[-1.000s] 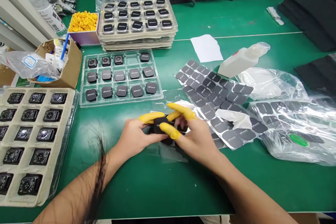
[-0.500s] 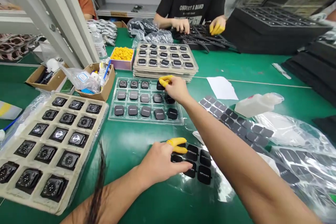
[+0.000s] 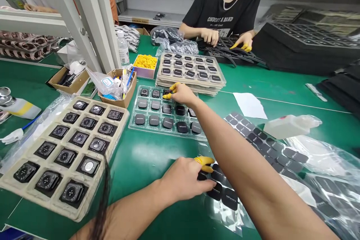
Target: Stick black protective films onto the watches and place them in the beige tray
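Note:
My right hand (image 3: 182, 94), with yellow finger cots, is over the back row of a clear plastic tray (image 3: 152, 134). Its fingers pinch a black square smartwatch body (image 3: 167, 92) in the third place from the left. In the front and middle rows lie watch bodies with dark printed squares on top; two in the back row show round sensors. My left hand (image 3: 185, 180), yellow cots on its fingers, rests open on a clear sheet of black square stickers (image 3: 230, 198). Its thumb and fingers are apart, touching the sheet; my right forearm hides part of it.
A beige tray (image 3: 73, 214) of watch bodies lies left. Behind are stacked trays (image 3: 191, 79), a box of yellow finger cots (image 3: 144, 71) and a carton (image 3: 119, 101). More sticker sheets (image 3: 267, 146) and a white bottle (image 3: 291, 125) lie right. A co-worker (image 3: 222, 15) sits opposite.
The view has turned left. My right hand has moved one place left along the tray's back row, from a dark piece onto another watch body. My left hand stays on the sticker sheet.

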`<move>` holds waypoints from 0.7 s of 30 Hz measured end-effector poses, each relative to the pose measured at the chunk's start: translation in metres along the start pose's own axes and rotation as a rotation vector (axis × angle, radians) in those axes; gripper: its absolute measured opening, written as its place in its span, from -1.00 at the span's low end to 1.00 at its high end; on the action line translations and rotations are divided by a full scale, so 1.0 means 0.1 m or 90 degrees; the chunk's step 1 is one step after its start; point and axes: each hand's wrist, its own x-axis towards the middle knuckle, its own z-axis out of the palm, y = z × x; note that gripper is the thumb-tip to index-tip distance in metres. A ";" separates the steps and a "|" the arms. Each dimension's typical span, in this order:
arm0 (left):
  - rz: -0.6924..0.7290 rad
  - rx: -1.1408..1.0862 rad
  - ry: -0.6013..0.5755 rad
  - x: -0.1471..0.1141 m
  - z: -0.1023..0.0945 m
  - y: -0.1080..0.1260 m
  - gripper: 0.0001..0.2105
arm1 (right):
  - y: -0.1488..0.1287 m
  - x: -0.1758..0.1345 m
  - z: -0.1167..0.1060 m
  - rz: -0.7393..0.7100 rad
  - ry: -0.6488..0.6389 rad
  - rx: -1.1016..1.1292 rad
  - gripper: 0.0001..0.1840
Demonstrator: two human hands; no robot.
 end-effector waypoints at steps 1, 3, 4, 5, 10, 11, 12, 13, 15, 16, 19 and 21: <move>0.006 -0.005 -0.002 0.00 0.00 0.00 -0.57 | -0.01 -0.02 -0.01 0.002 0.013 0.029 -0.64; 0.005 -0.007 0.001 -0.01 0.01 0.00 -0.56 | -0.04 -0.15 -0.06 -0.004 0.035 0.093 -0.70; 0.000 -0.003 0.003 -0.02 0.01 0.00 -0.57 | -0.04 -0.27 -0.11 -0.011 0.044 0.153 -0.71; -0.009 0.000 0.003 -0.02 0.01 0.00 -0.58 | -0.04 -0.44 -0.17 -0.018 0.054 0.231 -0.70; -0.068 -0.088 0.040 0.00 0.00 0.01 -0.43 | 0.24 -1.85 -0.48 0.034 0.093 0.539 -0.63; -0.079 -0.123 0.053 0.01 0.00 0.00 -0.33 | 0.32 -2.16 -0.49 0.052 0.099 0.541 -0.68; -0.090 -0.153 0.064 0.02 0.00 -0.01 -0.24 | 0.39 -2.44 -0.48 0.052 0.113 0.529 -0.72; -0.097 -0.172 0.070 0.03 0.00 -0.02 -0.18 | 0.46 -2.67 -0.45 0.028 0.133 0.510 -0.74; -0.097 -0.174 0.064 0.04 0.01 -0.03 -0.19 | 0.53 -2.97 -0.39 -0.044 0.142 0.437 -0.75; -0.092 -0.160 0.053 0.05 0.01 -0.04 -0.24 | 0.55 -3.05 -0.36 -0.077 0.145 0.400 -0.75; -0.080 -0.121 0.027 0.06 0.02 -0.06 -0.38 | 0.54 -3.05 -0.36 -0.150 0.158 0.309 -0.80; -0.078 -0.125 0.024 0.07 0.02 -0.08 -0.42 | 0.54 -3.00 -0.41 -0.216 0.168 0.273 -0.80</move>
